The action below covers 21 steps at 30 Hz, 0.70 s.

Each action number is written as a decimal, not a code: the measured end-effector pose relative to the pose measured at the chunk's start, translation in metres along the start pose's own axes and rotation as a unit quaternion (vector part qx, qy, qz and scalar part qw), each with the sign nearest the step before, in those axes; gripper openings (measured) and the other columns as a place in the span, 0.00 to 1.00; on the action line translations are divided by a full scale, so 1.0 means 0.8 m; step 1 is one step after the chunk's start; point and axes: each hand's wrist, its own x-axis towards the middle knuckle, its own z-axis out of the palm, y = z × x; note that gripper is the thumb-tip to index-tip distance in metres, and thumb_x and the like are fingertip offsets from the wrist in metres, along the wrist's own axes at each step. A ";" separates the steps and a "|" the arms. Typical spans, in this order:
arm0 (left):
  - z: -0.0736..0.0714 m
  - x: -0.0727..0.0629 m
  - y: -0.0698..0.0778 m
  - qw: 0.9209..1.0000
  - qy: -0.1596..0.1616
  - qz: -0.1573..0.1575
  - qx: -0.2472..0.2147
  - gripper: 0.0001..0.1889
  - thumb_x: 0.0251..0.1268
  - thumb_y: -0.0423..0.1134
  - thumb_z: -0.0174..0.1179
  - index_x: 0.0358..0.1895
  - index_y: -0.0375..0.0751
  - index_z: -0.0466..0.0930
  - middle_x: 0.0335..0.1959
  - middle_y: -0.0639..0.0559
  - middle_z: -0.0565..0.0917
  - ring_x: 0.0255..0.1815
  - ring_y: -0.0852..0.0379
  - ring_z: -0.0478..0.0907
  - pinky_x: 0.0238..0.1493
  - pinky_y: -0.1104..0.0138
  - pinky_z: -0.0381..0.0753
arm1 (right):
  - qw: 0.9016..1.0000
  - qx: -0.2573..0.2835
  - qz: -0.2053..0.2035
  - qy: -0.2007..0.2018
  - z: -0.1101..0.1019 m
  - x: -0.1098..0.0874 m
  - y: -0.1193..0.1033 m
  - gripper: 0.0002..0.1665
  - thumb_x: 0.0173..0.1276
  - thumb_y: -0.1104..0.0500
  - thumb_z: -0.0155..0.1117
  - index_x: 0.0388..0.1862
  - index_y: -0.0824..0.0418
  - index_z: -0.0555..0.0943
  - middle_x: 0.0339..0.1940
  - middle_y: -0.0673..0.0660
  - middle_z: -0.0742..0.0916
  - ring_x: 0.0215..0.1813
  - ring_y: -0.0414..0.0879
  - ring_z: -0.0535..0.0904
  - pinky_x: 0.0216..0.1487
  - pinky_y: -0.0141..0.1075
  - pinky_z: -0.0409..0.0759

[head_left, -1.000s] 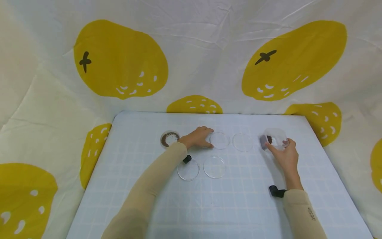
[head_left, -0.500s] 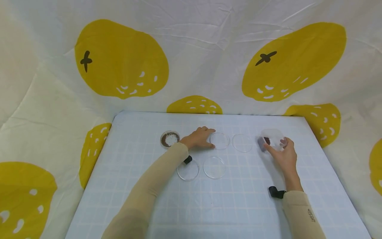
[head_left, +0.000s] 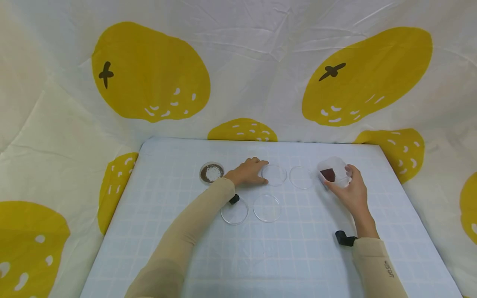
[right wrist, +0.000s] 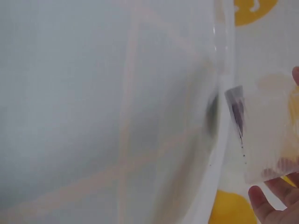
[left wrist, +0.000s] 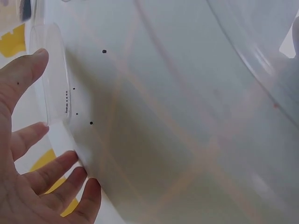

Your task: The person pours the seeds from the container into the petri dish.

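My left hand (head_left: 247, 171) holds the left side of a clear petri dish (head_left: 275, 175) between thumb and forefinger, with the other fingers spread. A line of tiny dark grains shows inside this dish (left wrist: 56, 74) in the left wrist view. My right hand (head_left: 352, 192) grips a clear plastic container (head_left: 337, 164) by its sides, raised over the table and tipped to the left. Dark brown grains (head_left: 328, 175) are gathered in its lower left corner. In the right wrist view the container (right wrist: 268, 135) shows at the edge, with several dark specks below its dark corner.
Left of my left hand stands a petri dish (head_left: 211, 162) with brown grains around white ones. Other clear dishes lie right of the held dish (head_left: 302, 178) and in front (head_left: 267, 208), (head_left: 234, 211), the last partly overlapped by a black wrist mount (head_left: 234, 199). Dark specks (left wrist: 104, 51) dot the tablecloth.
My right hand has shifted left with the container and tipped it further, and more brown grains show in its left corner. The left hand and the dishes have stayed in place.
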 end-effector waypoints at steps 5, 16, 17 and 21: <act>0.001 0.000 0.000 1.000 -0.001 0.000 -0.001 0.41 0.65 0.61 0.63 0.78 0.55 0.59 0.70 0.46 0.66 0.68 0.49 0.63 0.68 0.54 0.66 | 0.999 -0.026 -0.046 -0.007 -0.002 -0.001 -0.010 0.62 0.59 0.45 0.77 0.80 0.65 0.51 0.75 0.71 0.65 0.69 0.70 0.63 0.64 0.70 0.63; 0.001 -0.001 0.001 1.000 -0.004 -0.003 0.003 0.41 0.65 0.61 0.63 0.78 0.55 0.59 0.71 0.46 0.66 0.69 0.49 0.63 0.69 0.54 0.67 | 0.989 -0.071 -0.130 0.006 0.006 0.006 -0.018 0.58 0.53 0.53 0.81 0.76 0.67 0.59 0.67 0.73 0.72 0.64 0.71 0.67 0.58 0.71 0.64; 0.000 -0.001 0.001 1.000 -0.006 -0.004 0.001 0.41 0.65 0.61 0.63 0.78 0.55 0.59 0.71 0.46 0.66 0.69 0.49 0.62 0.69 0.53 0.67 | 0.988 -0.077 -0.137 0.007 0.007 0.006 -0.020 0.58 0.52 0.53 0.81 0.75 0.67 0.59 0.66 0.73 0.73 0.63 0.71 0.67 0.58 0.71 0.64; -0.001 -0.001 0.003 1.000 -0.014 -0.008 -0.005 0.41 0.65 0.61 0.63 0.78 0.55 0.58 0.71 0.46 0.65 0.70 0.49 0.61 0.69 0.52 0.67 | 0.983 -0.089 -0.163 0.007 0.010 0.007 -0.027 0.57 0.51 0.53 0.82 0.74 0.67 0.61 0.64 0.73 0.75 0.62 0.71 0.68 0.56 0.72 0.63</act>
